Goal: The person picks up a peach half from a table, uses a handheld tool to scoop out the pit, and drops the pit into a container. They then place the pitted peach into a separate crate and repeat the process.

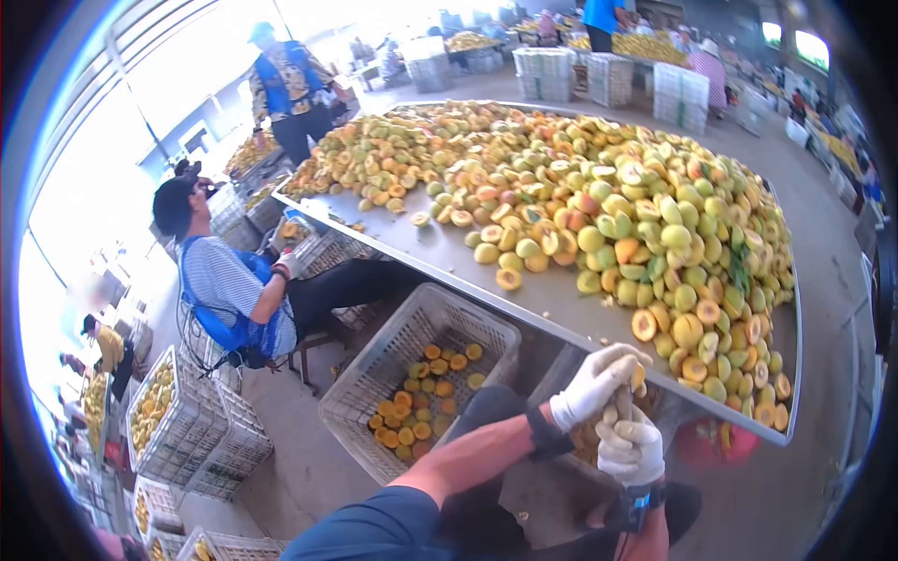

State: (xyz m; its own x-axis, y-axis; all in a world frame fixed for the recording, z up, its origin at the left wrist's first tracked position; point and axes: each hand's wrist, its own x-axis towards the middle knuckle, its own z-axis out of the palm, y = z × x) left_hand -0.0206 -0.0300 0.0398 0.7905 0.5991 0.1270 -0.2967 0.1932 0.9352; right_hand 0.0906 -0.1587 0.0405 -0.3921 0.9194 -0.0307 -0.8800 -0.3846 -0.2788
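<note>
Left hand: the white-gloved left hand is raised beside the worktop, its grip pinching a small orange-yellow fruit piece at the fingertips.
Right hand: the gloved right hand is just below it, fingers bent inward; I cannot tell whether its grip is pressed together or closed on something (a narrow greyish shape between the two hands is too blurred to name).
Wrists: a black band on the left, a device with a blue face on the right.
Fruit: a broad pile of yellow, green and orange fruit, whole and halved, covers much of the worktop, with some green leaves among it.
Crate: a pale slatted crate on the near side of the worktop holds fruit halves, many cut side up.
Under the worktop: something red shows near the right corner.
Co-worker: a seated person in a striped top with blue straps is beside the worktop.
Background: a standing person in a blue vest; filled crates at lower left.
</note>
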